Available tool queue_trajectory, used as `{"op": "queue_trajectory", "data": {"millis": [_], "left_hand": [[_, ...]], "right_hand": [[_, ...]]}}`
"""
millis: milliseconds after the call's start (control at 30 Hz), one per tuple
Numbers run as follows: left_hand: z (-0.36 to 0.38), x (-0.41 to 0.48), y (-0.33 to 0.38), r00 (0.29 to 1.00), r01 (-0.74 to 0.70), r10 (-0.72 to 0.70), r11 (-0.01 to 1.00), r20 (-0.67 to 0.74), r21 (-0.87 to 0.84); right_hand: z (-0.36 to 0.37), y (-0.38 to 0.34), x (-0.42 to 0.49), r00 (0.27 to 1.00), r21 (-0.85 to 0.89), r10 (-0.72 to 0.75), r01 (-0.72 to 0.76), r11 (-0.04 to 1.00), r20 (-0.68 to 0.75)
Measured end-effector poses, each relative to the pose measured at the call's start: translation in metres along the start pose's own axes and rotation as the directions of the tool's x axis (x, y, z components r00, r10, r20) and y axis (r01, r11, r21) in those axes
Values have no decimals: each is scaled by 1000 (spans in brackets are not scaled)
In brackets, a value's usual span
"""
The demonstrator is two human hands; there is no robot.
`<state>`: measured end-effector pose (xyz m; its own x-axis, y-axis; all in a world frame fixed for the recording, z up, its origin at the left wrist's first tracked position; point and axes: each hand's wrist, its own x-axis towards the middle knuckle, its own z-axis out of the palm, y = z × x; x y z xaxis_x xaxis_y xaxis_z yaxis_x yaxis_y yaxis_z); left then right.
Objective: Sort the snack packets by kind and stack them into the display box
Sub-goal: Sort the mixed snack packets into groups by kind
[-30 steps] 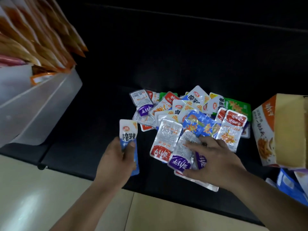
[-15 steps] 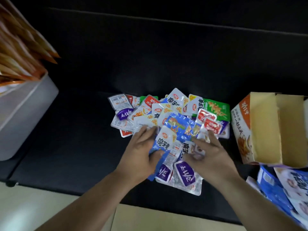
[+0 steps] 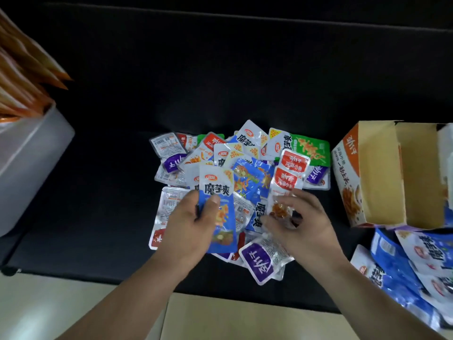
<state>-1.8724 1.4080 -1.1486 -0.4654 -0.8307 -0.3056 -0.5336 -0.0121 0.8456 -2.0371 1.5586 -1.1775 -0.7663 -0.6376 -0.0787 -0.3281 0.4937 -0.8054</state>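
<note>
Sorting looks barely begun: most packets lie mixed in a heap [image 3: 250,148] beside the display box [image 3: 377,173], whose visible inside shows none. Left hand [image 3: 193,227] grips a blue packet [image 3: 218,192]; right hand [image 3: 306,224] pinches red-labelled packets [image 3: 286,182] over the heap.

**Head-worn cam only**

It's facing forward and steeply down, sitting close over the heap of glossy foil snack packets [image 3: 247,143] on the black padded surface [image 3: 220,82], forearms [image 3: 117,303] poking in at the bottom edge.
</note>
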Motion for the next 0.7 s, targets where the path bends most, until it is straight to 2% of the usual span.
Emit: {"op": "queue_trajectory", "data": {"millis": [33, 100, 167, 200, 267, 300, 333, 367, 400, 433, 500, 567, 633, 667, 700], "left_hand": [[5, -6, 4, 995, 99, -96, 990, 34, -96], [12, -19, 16, 973, 198, -155, 943, 171, -268], [21, -33, 26, 940, 199, -85, 924, 331, -326], [27, -39, 27, 912, 161, -29, 942, 409, -293], [37, -47, 22, 877, 19, 68, 984, 476, -176], [40, -47, 16, 897, -77, 116, 991, 427, -109], [39, -41, 5, 933, -202, 188, 979, 307, 12], [37, -32, -5, 940, -322, 290, 930, 181, 179], [33, -24, -13, 914, -402, 392, 846, 104, 349], [30, -18, -22, 895, -420, 439, 767, 80, 485], [34, -15, -31, 924, -349, 367, 698, 106, 625], [48, -25, -30, 931, -355, 314, 672, 184, 649], [69, -41, -29, 876, -477, 376, 575, 303, 665], [78, -48, -30, 845, -528, 399, 521, 355, 670], [84, -52, -31, 826, -556, 405, 480, 391, 679]], "right_hand": [[-2, -6, -1, 999, 62, 19, -17, 998, -29], [-10, -18, -5, 997, 190, 68, -58, 980, -47], [-19, -32, -12, 983, 384, 148, -178, 906, 106], [-24, -36, -16, 966, 425, 172, -240, 873, 193], [-36, -34, -22, 950, 368, 234, -297, 881, 207], [-44, -31, -24, 948, 319, 269, -311, 896, 168], [-53, -24, -25, 947, 258, 299, -319, 912, 114], [-63, -16, -28, 944, 196, 325, -331, 923, 65], [-73, -8, -29, 936, 133, 350, -350, 927, 19], [-82, 0, -32, 924, 95, 381, -378, 921, -26], [-96, 18, -39, 898, 64, 429, -425, 903, -99], [-105, 33, -47, 859, 86, 487, -479, 873, -156], [-113, 50, -55, 806, 199, 553, -519, 832, -213], [-116, 57, -59, 786, 215, 565, -524, 824, -251], [-121, 65, -63, 786, 152, 547, -527, 836, -287]]}}
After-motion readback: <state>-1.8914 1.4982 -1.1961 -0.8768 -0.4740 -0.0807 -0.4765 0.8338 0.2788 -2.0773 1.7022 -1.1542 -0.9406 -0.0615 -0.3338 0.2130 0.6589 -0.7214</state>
